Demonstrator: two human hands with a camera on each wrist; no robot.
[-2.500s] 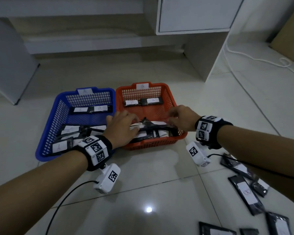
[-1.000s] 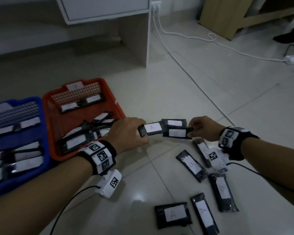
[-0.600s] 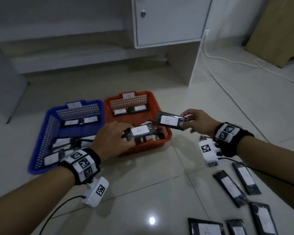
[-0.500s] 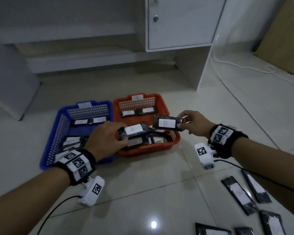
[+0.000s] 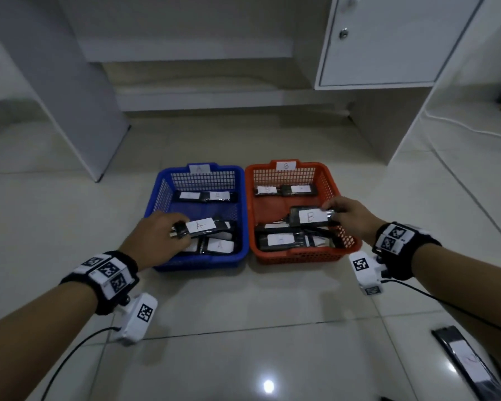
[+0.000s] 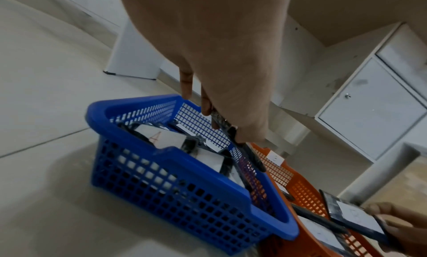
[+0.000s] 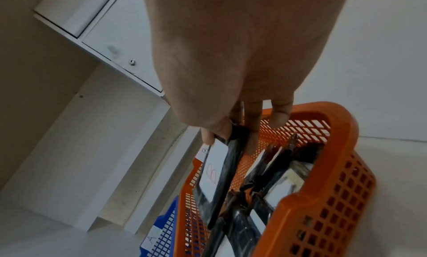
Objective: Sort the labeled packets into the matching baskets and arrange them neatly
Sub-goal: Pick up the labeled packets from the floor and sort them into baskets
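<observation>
My left hand (image 5: 156,237) pinched one end of a black packet labeled A (image 5: 200,226) over the near half of the blue basket (image 5: 245,215), above other A packets (image 5: 218,245) lying there. My right hand (image 5: 348,214) pinched the end of a packet labeled B (image 5: 310,217) over the orange basket (image 5: 331,180), which stood just beside the blue one and held more B packets (image 5: 281,240). One loose packet (image 5: 466,357) lay on the tiled floor (image 5: 243,342) near my right forearm.
</observation>
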